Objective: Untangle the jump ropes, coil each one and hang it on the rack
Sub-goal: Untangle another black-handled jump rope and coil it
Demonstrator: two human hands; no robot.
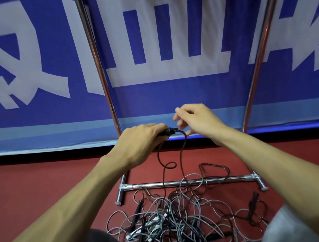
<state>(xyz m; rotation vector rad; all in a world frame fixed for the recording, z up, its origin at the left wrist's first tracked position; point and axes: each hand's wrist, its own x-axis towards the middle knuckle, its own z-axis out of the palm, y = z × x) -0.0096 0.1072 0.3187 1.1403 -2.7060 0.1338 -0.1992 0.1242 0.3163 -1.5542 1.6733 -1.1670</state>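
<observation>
Gripping: my left hand (137,140) is curled round a slim black plastic jump-rope handle (168,131), holding it level above the floor.
Right hand: my right hand (199,121) hovers just beside the handle's tip, fingers loose and spread, clasping nothing I can see.
Cord: a thin black cord (182,151) drops from the handle's tip in a loop, down into the heap.
Rack: a chrome tube rack (179,182) stands before a blue-and-white banner (153,102).
Heap: a tangled pile of grey, black and brown ropes (173,222) lies on the red floor (35,185), spilling over the rack's base bar.
</observation>
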